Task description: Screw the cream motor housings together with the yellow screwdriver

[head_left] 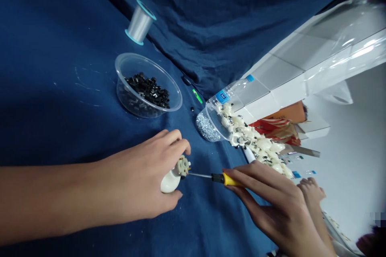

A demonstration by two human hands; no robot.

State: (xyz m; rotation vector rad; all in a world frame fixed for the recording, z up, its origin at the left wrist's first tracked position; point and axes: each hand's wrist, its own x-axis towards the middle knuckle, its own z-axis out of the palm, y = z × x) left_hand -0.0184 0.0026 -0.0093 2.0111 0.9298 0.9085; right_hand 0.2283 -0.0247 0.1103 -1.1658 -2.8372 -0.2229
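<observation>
My left hand (pixel 150 172) is closed around a small cream plastic part (pixel 170 182) with a rounded body and a mechanism at its end. My right hand (pixel 271 200) grips a screwdriver (pixel 230 180) by its yellow and black handle. The screwdriver's thin shaft points left, and its tip meets the mechanism end of the part, or lies very close to it. A clear round tub (pixel 120 96) of small black pieces stands beyond my left hand. Past both hands, a clear cup (pixel 224 126) lies tilted with small shiny metal pieces, probably screws, inside.
A blue cloth (pixel 75 128) covers the work surface. A spool of clear line (pixel 140 22) stands at the back. Many cream parts (pixel 262 144) are heaped at right beside a water bottle (pixel 232 90). Another person's hand (pixel 312 190) is beyond my right hand.
</observation>
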